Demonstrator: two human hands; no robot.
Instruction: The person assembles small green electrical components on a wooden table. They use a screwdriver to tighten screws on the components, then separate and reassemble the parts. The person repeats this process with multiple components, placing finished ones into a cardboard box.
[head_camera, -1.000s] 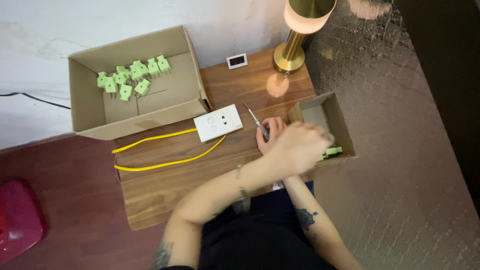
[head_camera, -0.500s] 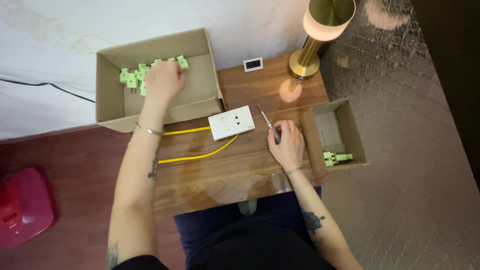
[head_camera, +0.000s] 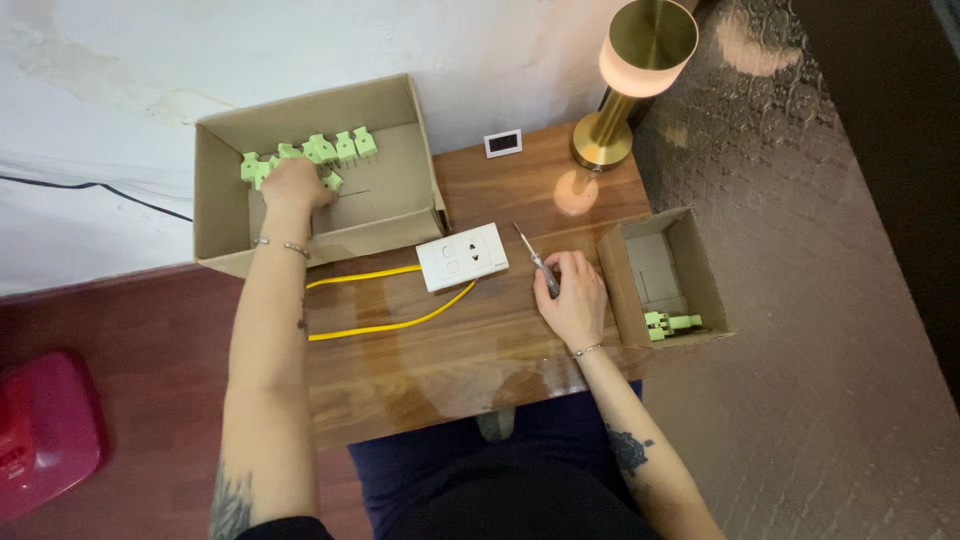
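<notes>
In the large cardboard box (head_camera: 400, 215), my left hand (head_camera: 295, 185) closes over one green plug (head_camera: 333, 181); I should lift straight, clear of neighbours; right hand (head_camera: 572, 298) grips the screwdriver (head_camera: 537, 260).

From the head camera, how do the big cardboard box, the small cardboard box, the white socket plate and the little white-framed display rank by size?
Largest to smallest:
1. Big cardboard box
2. Small cardboard box
3. White socket plate
4. Little white-framed display
All stand at about table height, so the order looks dependable.

Two cardboard boxes: about seven green plugs (head_camera: 318, 152) by the left hand (head_camera: 293, 185), one green plug (head_camera: 672, 323) right of the right hand (head_camera: 572, 296); one screwdriver (head_camera: 535, 259); one white socket (head_camera: 462, 257); two yellow wires (head_camera: 385, 300).
</notes>
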